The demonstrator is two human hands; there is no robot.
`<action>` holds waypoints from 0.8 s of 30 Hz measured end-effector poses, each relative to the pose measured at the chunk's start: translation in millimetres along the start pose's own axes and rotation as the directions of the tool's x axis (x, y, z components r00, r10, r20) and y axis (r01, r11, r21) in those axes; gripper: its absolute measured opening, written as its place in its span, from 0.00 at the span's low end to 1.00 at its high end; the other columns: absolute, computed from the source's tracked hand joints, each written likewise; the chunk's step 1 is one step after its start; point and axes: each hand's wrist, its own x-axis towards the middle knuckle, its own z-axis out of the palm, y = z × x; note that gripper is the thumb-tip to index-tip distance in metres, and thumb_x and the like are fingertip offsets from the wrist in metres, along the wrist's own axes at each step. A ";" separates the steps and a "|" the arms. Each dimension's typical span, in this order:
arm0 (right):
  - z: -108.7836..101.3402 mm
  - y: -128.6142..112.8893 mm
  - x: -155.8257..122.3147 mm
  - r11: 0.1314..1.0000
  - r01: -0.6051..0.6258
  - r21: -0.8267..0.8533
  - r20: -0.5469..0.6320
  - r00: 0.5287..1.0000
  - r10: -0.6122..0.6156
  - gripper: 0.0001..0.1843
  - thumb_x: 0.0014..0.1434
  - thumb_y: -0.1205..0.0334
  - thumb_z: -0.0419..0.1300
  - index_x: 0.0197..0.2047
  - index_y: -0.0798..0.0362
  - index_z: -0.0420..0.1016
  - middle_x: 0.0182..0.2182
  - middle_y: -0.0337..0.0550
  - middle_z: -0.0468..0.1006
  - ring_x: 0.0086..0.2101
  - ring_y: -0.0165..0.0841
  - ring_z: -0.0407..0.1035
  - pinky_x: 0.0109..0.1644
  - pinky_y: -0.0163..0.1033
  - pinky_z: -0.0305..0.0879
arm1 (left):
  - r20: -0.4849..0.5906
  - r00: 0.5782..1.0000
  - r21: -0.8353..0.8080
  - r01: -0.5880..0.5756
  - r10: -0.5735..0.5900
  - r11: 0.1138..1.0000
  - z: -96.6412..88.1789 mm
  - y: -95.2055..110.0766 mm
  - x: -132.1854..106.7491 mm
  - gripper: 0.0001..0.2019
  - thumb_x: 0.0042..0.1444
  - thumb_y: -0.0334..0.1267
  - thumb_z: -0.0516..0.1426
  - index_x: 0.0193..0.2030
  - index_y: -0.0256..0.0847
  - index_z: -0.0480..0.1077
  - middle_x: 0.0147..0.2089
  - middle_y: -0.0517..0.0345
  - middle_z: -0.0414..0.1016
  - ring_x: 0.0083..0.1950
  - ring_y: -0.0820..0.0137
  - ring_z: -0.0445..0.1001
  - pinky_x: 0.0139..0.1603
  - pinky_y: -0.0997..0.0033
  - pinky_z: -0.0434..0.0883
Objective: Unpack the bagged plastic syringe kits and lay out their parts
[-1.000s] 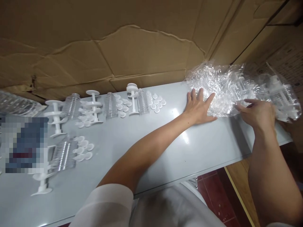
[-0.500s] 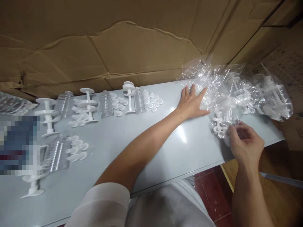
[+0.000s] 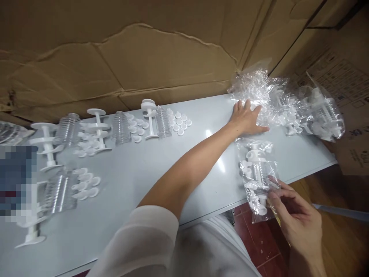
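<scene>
The right hand (image 3: pixel 301 221) has its grip pinched on the lower right side of a clear plastic bag of white and transparent ribbed parts (image 3: pixel 259 173), at the front edge of the grey tabletop (image 3: pixel 129 181). The left hand (image 3: pixel 247 118) has its grip open, fingers spread beside a crumpled clear plastic heap (image 3: pixel 253 86). Ribbed transparent cylinders (image 3: pixel 120 127) and small round white caps (image 3: pixel 180 123) lie farther left.

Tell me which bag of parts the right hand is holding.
The clear bag nearest the person's body, pinched at its side by the right hand; the other bags lie farther back, bunched toward the table's right end.
</scene>
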 end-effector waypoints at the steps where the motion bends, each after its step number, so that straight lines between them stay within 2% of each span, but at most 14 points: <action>1: 1.0 0.2 2.2 1.000 0.013 0.002 0.051 0.999 -0.013 0.10 0.59 0.54 0.72 0.35 0.50 0.81 0.56 0.51 0.83 0.59 0.48 0.76 0.59 0.49 0.76 | 0.015 1.000 -0.027 -0.007 0.007 1.000 -4.5 1.4 0.6 0.55 0.55 0.71 0.61 0.82 0.44 0.50 0.85 0.44 0.39 0.84 0.34 0.32 0.82 0.37 0.35; 4: 4.9 -0.2 21.8 0.997 0.076 -0.025 0.220 0.973 -0.068 0.10 0.60 0.53 0.71 0.35 0.51 0.80 0.58 0.51 0.82 0.58 0.47 0.77 0.55 0.46 0.77 | -0.008 0.998 -0.131 -0.058 0.057 0.990 -27.8 -1.1 -18.1 0.54 0.56 0.73 0.59 0.81 0.46 0.52 0.85 0.50 0.41 0.84 0.41 0.32 0.82 0.41 0.42; 6: 8.5 -4.0 42.4 0.989 0.144 -0.035 0.364 0.923 -0.121 0.11 0.61 0.53 0.70 0.36 0.51 0.80 0.58 0.50 0.82 0.56 0.46 0.78 0.56 0.46 0.76 | -0.077 0.990 -0.168 -0.133 0.121 0.977 -46.9 -7.8 -48.8 0.47 0.61 0.69 0.58 0.80 0.47 0.55 0.85 0.53 0.44 0.85 0.49 0.36 0.82 0.49 0.49; 8: 14.0 -12.8 61.5 0.974 0.222 -0.040 0.444 0.877 -0.181 0.11 0.62 0.51 0.69 0.38 0.50 0.80 0.57 0.49 0.82 0.55 0.45 0.79 0.58 0.48 0.75 | -0.134 0.975 -0.143 -0.196 0.177 0.970 -62.7 -17.0 -90.6 0.38 0.68 0.61 0.56 0.78 0.44 0.60 0.83 0.51 0.51 0.83 0.56 0.49 0.80 0.57 0.54; 10: 21.4 -25.4 71.1 0.938 0.329 -0.106 0.388 0.883 -0.266 0.12 0.63 0.50 0.69 0.45 0.47 0.81 0.59 0.48 0.81 0.56 0.46 0.78 0.59 0.51 0.75 | -0.140 0.971 -0.092 -0.207 0.194 0.974 -70.4 -26.6 -136.7 0.30 0.72 0.55 0.53 0.74 0.43 0.65 0.79 0.49 0.62 0.79 0.59 0.61 0.78 0.58 0.59; 11: 25.6 -31.8 71.2 0.902 0.396 -0.171 0.320 0.888 -0.329 0.15 0.64 0.50 0.68 0.51 0.46 0.81 0.61 0.48 0.79 0.58 0.47 0.76 0.60 0.54 0.75 | -0.121 0.977 -0.066 -0.187 0.178 0.980 -70.5 -30.8 -159.0 0.28 0.73 0.53 0.52 0.73 0.42 0.66 0.77 0.48 0.64 0.77 0.59 0.64 0.77 0.57 0.60; 12: 29.9 -37.3 68.4 0.849 0.470 -0.241 0.258 0.874 -0.411 0.19 0.64 0.50 0.68 0.57 0.44 0.80 0.64 0.49 0.76 0.61 0.50 0.73 0.63 0.57 0.73 | -0.074 0.986 -0.037 -0.152 0.149 0.988 -68.2 -34.3 -179.8 0.26 0.74 0.51 0.53 0.72 0.41 0.68 0.77 0.46 0.64 0.77 0.58 0.64 0.76 0.56 0.62; 14: 38.5 -43.3 57.4 0.691 0.624 -0.366 0.230 0.780 -0.583 0.31 0.63 0.50 0.69 0.67 0.42 0.73 0.69 0.51 0.71 0.67 0.55 0.66 0.69 0.64 0.66 | 0.001 0.994 0.042 -0.107 0.107 0.993 -58.5 -38.6 -216.0 0.25 0.73 0.48 0.55 0.71 0.39 0.68 0.79 0.42 0.61 0.78 0.55 0.62 0.75 0.53 0.63; 16: 47.2 -42.1 46.8 0.515 0.739 -0.434 0.330 0.662 -0.673 0.40 0.61 0.49 0.71 0.73 0.42 0.65 0.71 0.54 0.67 0.70 0.61 0.60 0.72 0.70 0.59 | 0.029 0.993 0.103 -0.114 0.112 0.988 -46.0 -39.9 -245.7 0.26 0.72 0.45 0.57 0.72 0.37 0.66 0.79 0.39 0.59 0.77 0.53 0.63 0.74 0.50 0.64; 17: 51.6 -39.6 44.0 0.446 0.775 -0.448 0.390 0.618 -0.683 0.42 0.61 0.49 0.71 0.74 0.43 0.63 0.71 0.56 0.67 0.70 0.62 0.60 0.70 0.71 0.60 | 0.025 0.991 0.117 -0.130 0.128 0.985 -40.1 -40.2 -258.9 0.25 0.71 0.43 0.58 0.72 0.37 0.66 0.79 0.39 0.59 0.76 0.52 0.66 0.73 0.49 0.65; 19: 59.7 -33.6 45.3 0.367 0.809 -0.460 0.462 0.570 -0.679 0.39 0.64 0.51 0.69 0.74 0.45 0.62 0.69 0.59 0.69 0.67 0.62 0.64 0.66 0.69 0.66 | -0.006 0.987 0.104 -0.159 0.161 0.982 -31.1 -41.7 -283.1 0.24 0.71 0.43 0.58 0.70 0.40 0.67 0.77 0.41 0.63 0.72 0.53 0.71 0.71 0.47 0.66; 21: 65.9 -30.5 55.0 0.318 0.845 -0.429 0.494 0.515 -0.701 0.32 0.67 0.56 0.67 0.71 0.46 0.65 0.65 0.58 0.74 0.63 0.56 0.70 0.63 0.63 0.71 | -0.049 0.985 0.057 -0.162 0.164 0.985 -25.6 -46.2 -302.9 0.22 0.72 0.42 0.58 0.70 0.44 0.68 0.75 0.47 0.69 0.70 0.57 0.73 0.71 0.48 0.67; 24: 71.4 -35.4 76.6 0.247 0.901 -0.357 0.519 0.411 -0.750 0.27 0.67 0.59 0.67 0.68 0.45 0.70 0.62 0.56 0.75 0.63 0.54 0.69 0.64 0.60 0.71 | -0.151 0.985 0.003 -0.087 0.087 0.996 -21.3 -56.4 -318.3 0.24 0.71 0.41 0.59 0.72 0.48 0.66 0.72 0.49 0.72 0.71 0.59 0.72 0.71 0.51 0.69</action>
